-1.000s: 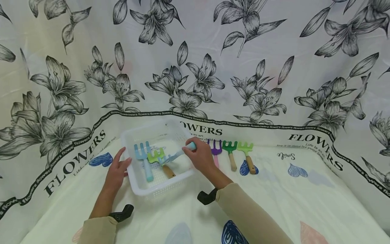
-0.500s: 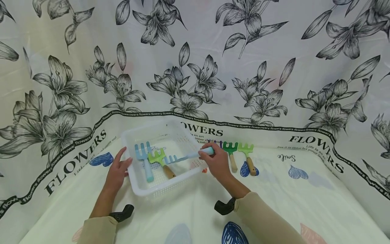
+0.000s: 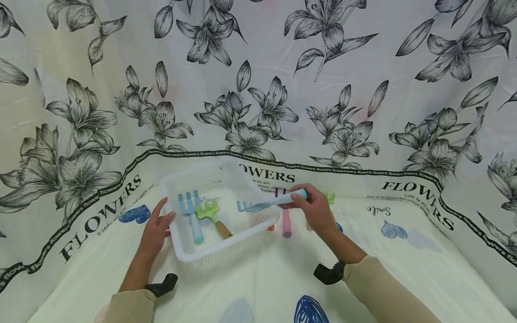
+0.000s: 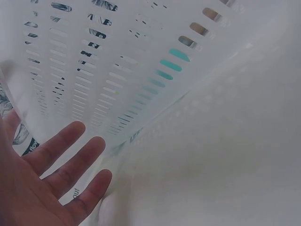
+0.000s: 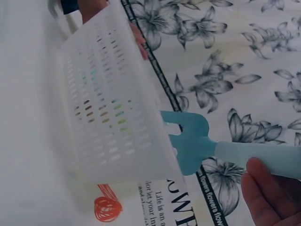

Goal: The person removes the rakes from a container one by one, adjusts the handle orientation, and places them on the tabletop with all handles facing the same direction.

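Note:
My right hand pinches the handle of a light blue hand fork. In the head view its tines point left, above the right rim of a white plastic basket. My left hand holds the basket's left rim; in the left wrist view several of its fingers extend beside the perforated wall. Inside the basket lie another light blue hand fork and a light green hand fork with a wooden handle. The right wrist view shows the held fork's tines partly hidden behind the rim.
Right of the basket lies a hand fork with a pink handle, partly covered by my right hand. A green fork head shows behind that hand. A patterned cloth covers the surface, and a flowered curtain hangs behind.
My right hand has moved right, taking the light blue fork out from over the middle of the basket to its right rim. My left hand stays on the left rim.

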